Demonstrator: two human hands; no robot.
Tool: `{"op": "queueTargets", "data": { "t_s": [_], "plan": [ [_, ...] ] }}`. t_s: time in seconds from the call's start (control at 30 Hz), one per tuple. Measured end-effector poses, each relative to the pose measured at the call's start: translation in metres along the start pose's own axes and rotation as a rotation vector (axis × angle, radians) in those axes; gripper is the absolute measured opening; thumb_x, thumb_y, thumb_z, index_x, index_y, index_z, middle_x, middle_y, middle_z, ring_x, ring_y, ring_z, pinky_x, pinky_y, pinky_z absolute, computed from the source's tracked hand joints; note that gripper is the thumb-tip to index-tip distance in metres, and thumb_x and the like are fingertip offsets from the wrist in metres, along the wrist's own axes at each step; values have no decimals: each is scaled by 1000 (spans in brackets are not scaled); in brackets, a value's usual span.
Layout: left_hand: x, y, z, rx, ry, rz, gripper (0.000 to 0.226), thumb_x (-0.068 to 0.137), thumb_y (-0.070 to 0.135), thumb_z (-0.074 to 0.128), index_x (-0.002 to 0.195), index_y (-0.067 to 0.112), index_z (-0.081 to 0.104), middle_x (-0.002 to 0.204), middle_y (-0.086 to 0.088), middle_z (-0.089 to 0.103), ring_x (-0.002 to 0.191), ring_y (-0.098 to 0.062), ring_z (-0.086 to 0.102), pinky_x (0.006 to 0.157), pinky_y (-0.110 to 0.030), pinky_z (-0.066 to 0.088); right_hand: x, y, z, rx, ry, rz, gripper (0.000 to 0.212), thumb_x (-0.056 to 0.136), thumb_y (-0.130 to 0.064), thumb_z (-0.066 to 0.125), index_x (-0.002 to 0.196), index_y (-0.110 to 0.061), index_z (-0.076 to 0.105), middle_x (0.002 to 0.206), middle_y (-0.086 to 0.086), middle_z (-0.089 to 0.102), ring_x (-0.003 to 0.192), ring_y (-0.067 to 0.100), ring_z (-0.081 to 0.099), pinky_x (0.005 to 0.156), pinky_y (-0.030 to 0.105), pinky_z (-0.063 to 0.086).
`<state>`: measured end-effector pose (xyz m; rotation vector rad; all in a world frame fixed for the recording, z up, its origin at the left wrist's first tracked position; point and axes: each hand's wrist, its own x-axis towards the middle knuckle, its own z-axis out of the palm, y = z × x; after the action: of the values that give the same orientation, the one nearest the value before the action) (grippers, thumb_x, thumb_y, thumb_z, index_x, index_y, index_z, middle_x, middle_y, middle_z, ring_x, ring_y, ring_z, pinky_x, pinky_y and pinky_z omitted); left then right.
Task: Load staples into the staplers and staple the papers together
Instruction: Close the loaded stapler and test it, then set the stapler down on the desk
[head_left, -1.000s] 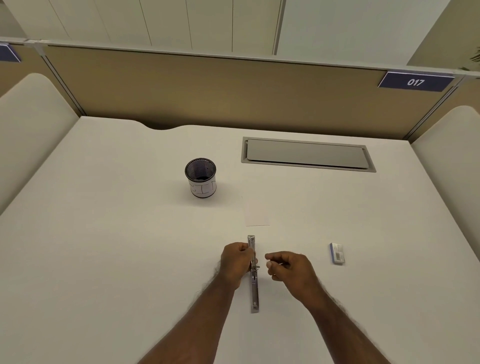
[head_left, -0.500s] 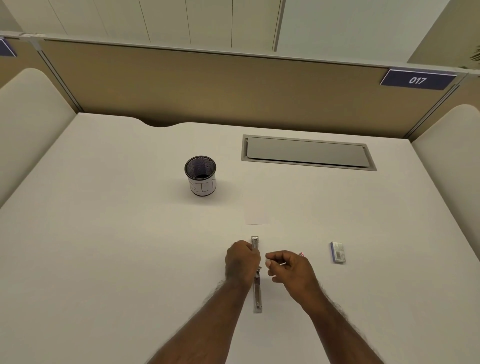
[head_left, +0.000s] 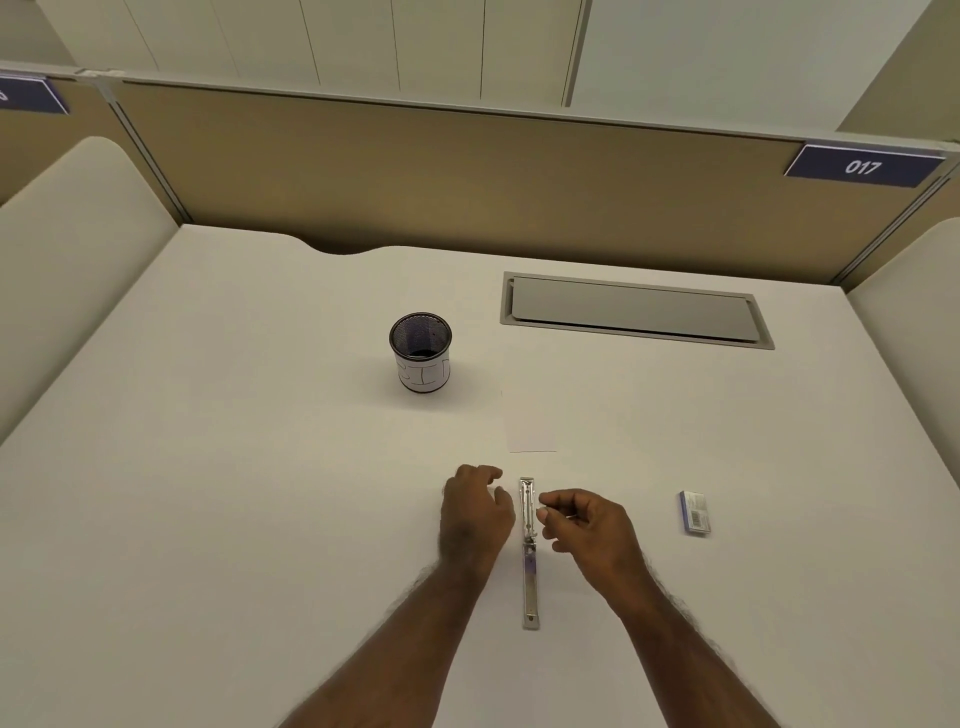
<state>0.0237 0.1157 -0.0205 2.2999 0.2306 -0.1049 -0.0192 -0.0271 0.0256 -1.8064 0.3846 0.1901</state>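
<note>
Lying between hands (head_left: 530, 512): stapler (head_left: 529, 551) (opened flat).

I see a white desk (head_left: 208, 493) carrying a mesh pen cup (head_left: 420, 352), a sheet of paper (head_left: 530, 423), the opened-flat stapler (head_left: 529, 551), a small staple box (head_left: 694, 512) and a recessed cable hatch (head_left: 634, 310)

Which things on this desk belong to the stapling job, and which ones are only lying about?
For the job:
- stapler, opened out flat
- staple box
- paper
- left hand, beside the stapler
- right hand, pinching something small

Only lying about:
- mesh cup
- cable hatch
- sign 017
</note>
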Motion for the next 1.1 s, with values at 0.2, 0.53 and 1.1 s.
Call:
{"op": "queueTargets", "data": {
  "t_s": [0.2, 0.53, 1.1],
  "plan": [
    [5, -18, -18, 310, 12, 105, 46, 90, 30, 50, 136, 26, 50, 149, 4, 42, 140, -17, 33, 117, -42, 19, 12, -12, 17, -109, 3, -83, 12, 82, -23, 75, 88, -34, 73, 87, -12, 74, 69, 15, 68, 64, 24, 57],
    [31, -51, -41, 536, -44, 165, 64, 92, 42, 38, 152, 26, 27, 163, -5, 10, 150, -32, 10, 114, -64, 9, 60, -63, 64, -205, 38, -308, 11, 85, -28, 73, 92, -34, 67, 101, -17, 65, 80, -4, 64, 64, 3, 45],
    [43, -73, -30, 610, -39, 196, 64, 94, 57, 18, 150, 30, 31, 160, -6, 21, 148, -33, 18, 108, -68, 16, 170, -129, 141, -468, 136, -371, 14, 88, -27, 66, 96, -20, 74, 113, 1, 59, 103, 19, 59, 80, 28, 52]
  ]
}}
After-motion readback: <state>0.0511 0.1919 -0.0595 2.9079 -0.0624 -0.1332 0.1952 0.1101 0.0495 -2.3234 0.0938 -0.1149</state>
